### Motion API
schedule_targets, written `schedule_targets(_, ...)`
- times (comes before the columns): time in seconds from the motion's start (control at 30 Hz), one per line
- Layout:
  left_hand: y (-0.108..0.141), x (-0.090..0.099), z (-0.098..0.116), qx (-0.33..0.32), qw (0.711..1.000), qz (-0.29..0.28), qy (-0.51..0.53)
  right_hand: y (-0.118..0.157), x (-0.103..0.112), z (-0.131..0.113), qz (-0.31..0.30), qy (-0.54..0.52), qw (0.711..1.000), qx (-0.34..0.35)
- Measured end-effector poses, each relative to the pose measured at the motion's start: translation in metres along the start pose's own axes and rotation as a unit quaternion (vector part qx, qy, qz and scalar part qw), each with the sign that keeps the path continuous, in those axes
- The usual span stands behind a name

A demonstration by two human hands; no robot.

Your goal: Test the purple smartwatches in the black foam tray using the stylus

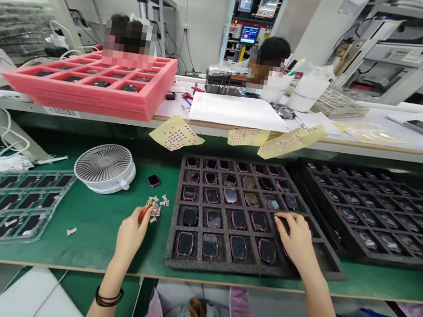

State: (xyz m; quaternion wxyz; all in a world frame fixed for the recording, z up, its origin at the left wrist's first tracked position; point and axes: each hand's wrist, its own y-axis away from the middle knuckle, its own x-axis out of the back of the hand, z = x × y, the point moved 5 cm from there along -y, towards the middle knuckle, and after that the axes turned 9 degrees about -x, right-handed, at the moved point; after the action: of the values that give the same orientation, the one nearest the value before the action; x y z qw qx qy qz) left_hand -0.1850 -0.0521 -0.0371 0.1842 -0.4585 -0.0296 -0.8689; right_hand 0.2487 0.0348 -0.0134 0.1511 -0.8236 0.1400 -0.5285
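My left hand is closed on a slim orange tool, perhaps tweezers. Its tip is beside a pile of small pale pieces on the green bench. My right hand reaches over the right side of a dark foam tray, fingers bent down into a compartment. What those fingers grip is hidden beneath them. Watches with dark screens and purplish cases, such as one watch, lie in most of the tray's compartments. A single watch rests on the bench behind the pile.
A white fan stands left of the pile, with a clear plastic tray of black parts further left. Another foam tray of watches adjoins on the right. Pink foam trays and papers occupy the shelf; two people sit beyond.
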Motion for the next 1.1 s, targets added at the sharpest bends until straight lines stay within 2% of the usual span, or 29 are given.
schedule_targets(0.1,0.002,-0.002,-0.001,-0.007,1.0,0.005,0.001,0.007,0.014,-0.021,0.018,-0.069,0.997,0.038)
schedule_targets(0.2,0.003,-0.008,-0.002,-0.016,1.0,0.011,0.002,0.019,0.016,-0.059,-0.041,-0.124,0.986,0.099)
schedule_targets(0.33,0.005,-0.012,0.0,-0.037,0.999,0.034,-0.012,0.035,0.002,-0.125,-0.159,-0.124,0.953,0.226)
schedule_targets(0.43,0.007,-0.008,0.005,-0.054,0.997,0.055,-0.005,0.039,-0.007,-0.171,-0.209,-0.113,0.916,0.323)
schedule_targets(0.57,0.008,0.001,0.01,-0.07,0.994,0.077,0.021,0.028,-0.026,-0.209,-0.243,-0.065,0.895,0.367)
schedule_targets(0.67,0.009,0.002,0.01,-0.07,0.994,0.079,0.034,0.021,-0.044,-0.223,-0.252,-0.01,0.881,0.401)
schedule_targets(0.8,0.011,0.0,0.008,-0.068,0.994,0.066,0.049,0.022,-0.058,-0.227,-0.284,0.007,0.85,0.444)
schedule_targets(0.93,0.012,0.001,0.007,-0.074,0.994,0.062,0.059,0.02,-0.057,-0.225,-0.298,0.006,0.849,0.436)
schedule_targets(1.1,0.013,0.003,0.007,-0.079,0.992,0.063,0.07,0.015,-0.051,-0.222,-0.333,-0.059,0.848,0.408)
